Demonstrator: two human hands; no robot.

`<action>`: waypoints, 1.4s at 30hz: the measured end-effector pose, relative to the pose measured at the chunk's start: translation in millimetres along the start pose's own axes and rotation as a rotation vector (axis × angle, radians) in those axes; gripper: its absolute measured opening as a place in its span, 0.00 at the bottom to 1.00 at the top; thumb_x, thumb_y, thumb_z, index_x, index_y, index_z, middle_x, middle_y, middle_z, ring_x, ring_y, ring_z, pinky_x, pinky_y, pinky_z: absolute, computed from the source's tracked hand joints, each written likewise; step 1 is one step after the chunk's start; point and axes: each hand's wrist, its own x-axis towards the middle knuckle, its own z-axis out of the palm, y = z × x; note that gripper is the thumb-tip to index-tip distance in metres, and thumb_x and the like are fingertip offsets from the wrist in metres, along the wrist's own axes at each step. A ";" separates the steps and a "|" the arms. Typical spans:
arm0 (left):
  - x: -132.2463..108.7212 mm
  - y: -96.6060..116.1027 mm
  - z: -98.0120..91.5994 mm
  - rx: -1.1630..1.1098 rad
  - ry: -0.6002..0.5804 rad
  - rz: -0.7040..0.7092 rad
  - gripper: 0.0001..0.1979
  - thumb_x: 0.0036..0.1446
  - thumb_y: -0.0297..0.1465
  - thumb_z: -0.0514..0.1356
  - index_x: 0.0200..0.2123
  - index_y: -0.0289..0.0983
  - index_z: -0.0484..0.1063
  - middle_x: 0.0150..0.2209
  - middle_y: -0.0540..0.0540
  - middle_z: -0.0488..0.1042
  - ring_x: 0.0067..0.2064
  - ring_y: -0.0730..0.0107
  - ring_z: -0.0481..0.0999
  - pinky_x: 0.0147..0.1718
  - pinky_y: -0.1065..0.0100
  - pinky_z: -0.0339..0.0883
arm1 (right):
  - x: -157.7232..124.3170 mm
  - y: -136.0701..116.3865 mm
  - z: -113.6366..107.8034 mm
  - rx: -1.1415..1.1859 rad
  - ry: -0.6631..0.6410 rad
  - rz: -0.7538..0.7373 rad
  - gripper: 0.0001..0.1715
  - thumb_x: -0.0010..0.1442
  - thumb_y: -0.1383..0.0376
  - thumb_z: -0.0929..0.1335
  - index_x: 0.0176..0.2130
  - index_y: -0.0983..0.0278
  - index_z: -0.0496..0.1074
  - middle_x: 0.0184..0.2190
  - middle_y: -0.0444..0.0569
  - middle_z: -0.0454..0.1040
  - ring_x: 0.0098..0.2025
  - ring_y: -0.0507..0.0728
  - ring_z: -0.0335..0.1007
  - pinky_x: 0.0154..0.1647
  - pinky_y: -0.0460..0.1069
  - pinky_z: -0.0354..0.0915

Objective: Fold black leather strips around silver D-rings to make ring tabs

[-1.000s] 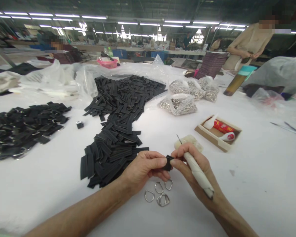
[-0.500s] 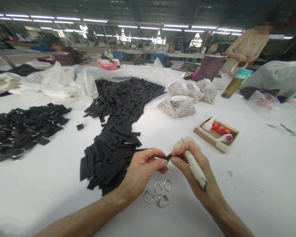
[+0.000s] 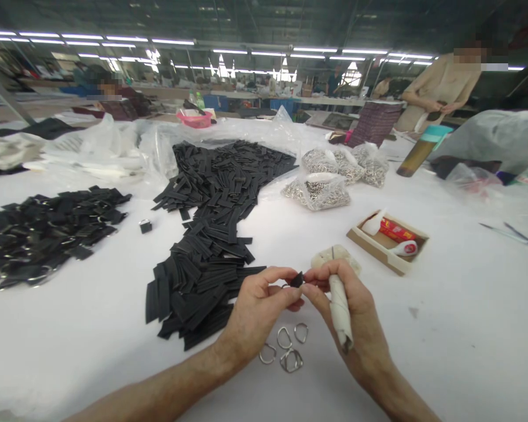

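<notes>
Between my two hands is a small folded black strap [image 3: 297, 280], gripped at the fingertips. My left hand [image 3: 259, 302] pinches it from the left, with a bit of metal ring just showing at the fingers. My right hand [image 3: 349, 293] touches its right end with thumb and forefinger. Tucked in that same hand is a tool with a pale wrapped handle [image 3: 341, 313]; its thin tip points away over a pale pad [image 3: 321, 259]. Several metal D-rings [image 3: 284, 338] lie on the table below the hands. A heap of black straps [image 3: 198, 281] spreads to the left.
Ringed black straps [image 3: 48, 228] are piled at far left, with a single one [image 3: 145, 226] apart. Bags of metal rings [image 3: 319, 192] sit behind. At right are a cardboard box [image 3: 378, 255], a bottle [image 3: 422, 151] and thread snips [image 3: 506, 233]. A person stands back right.
The black strap has turned between my fingers and shows more of its flat face. The wrapped handle has swung to point more nearly straight down. The view has shifted slightly.
</notes>
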 end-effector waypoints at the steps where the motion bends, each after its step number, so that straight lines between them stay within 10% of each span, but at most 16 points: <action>1: -0.1 -0.1 0.0 0.004 0.006 0.010 0.11 0.48 0.27 0.62 0.38 0.31 0.73 0.25 0.46 0.77 0.30 0.68 0.77 0.34 0.71 0.69 | 0.1 0.1 0.5 0.012 0.004 0.005 0.05 0.56 0.65 0.67 0.34 0.60 0.64 0.30 0.44 0.72 0.31 0.53 0.70 0.27 0.45 0.65; 25: 5.8 -11.0 -7.1 0.653 0.114 0.658 0.08 0.49 0.19 0.58 0.32 0.33 0.74 0.30 0.48 0.72 0.29 0.74 0.69 0.28 0.73 0.62 | 2.9 -1.7 0.1 0.039 0.009 -0.012 0.08 0.57 0.62 0.67 0.29 0.61 0.63 0.28 0.42 0.70 0.30 0.51 0.67 0.31 0.46 0.64; 28: 4.7 -7.6 -7.1 0.583 0.108 0.585 0.07 0.48 0.20 0.59 0.32 0.34 0.74 0.31 0.47 0.73 0.30 0.72 0.71 0.30 0.72 0.63 | 2.5 -0.7 0.2 0.015 0.018 -0.015 0.07 0.57 0.62 0.67 0.30 0.61 0.63 0.28 0.42 0.71 0.31 0.52 0.67 0.31 0.46 0.63; 34: 6.4 -3.0 -8.9 -0.090 -0.041 0.006 0.11 0.49 0.29 0.61 0.38 0.31 0.71 0.26 0.43 0.77 0.30 0.64 0.77 0.35 0.65 0.70 | 1.4 4.7 2.4 -0.073 0.079 -0.062 0.05 0.57 0.66 0.65 0.31 0.60 0.62 0.33 0.44 0.73 0.36 0.54 0.69 0.32 0.47 0.63; 42: 7.0 -7.5 -8.2 -0.290 -0.091 -0.020 0.14 0.44 0.27 0.66 0.37 0.32 0.70 0.29 0.46 0.77 0.30 0.68 0.77 0.36 0.67 0.70 | -1.6 7.5 4.3 -0.145 0.106 -0.125 0.05 0.56 0.67 0.66 0.32 0.61 0.61 0.30 0.44 0.71 0.31 0.53 0.68 0.28 0.46 0.61</action>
